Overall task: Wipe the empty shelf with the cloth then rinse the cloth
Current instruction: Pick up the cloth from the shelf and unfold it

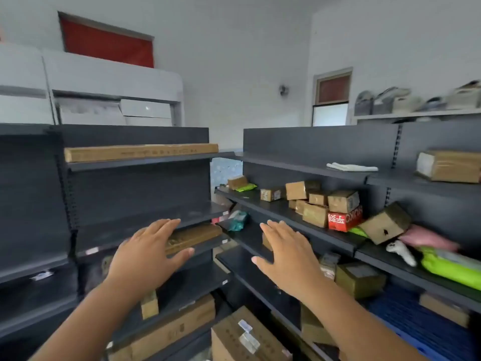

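The cloth (352, 167), white and folded flat, lies on the top dark shelf (299, 166) of the right-hand unit, near that board's right end, with nothing else on the board. That bare shelf looks like the one to be wiped, though the middle shelf of the left unit (145, 217) is bare too, so I cannot say for certain which is meant.

Both hands are raised in the foreground with fingers spread wide, palms facing away, and neither has hold of anything. The left hand (148, 252) hovers in front of the left unit; the right hand (289, 259) hovers before the lower right shelves, well below the cloth.

The task appears to be at its very start: the cloth is not yet picked up. The next move calls for the right hand to reach up and to the right and take the cloth.

Below the cloth's shelf sits a crowded shelf of small cardboard boxes (316, 201) and a red carton (344, 221), with a tilted box (384, 225), a pink packet (426, 238) and green packets (450, 264) further right. These lie under the reach, not across it. No sink or tap for rinsing is in view.
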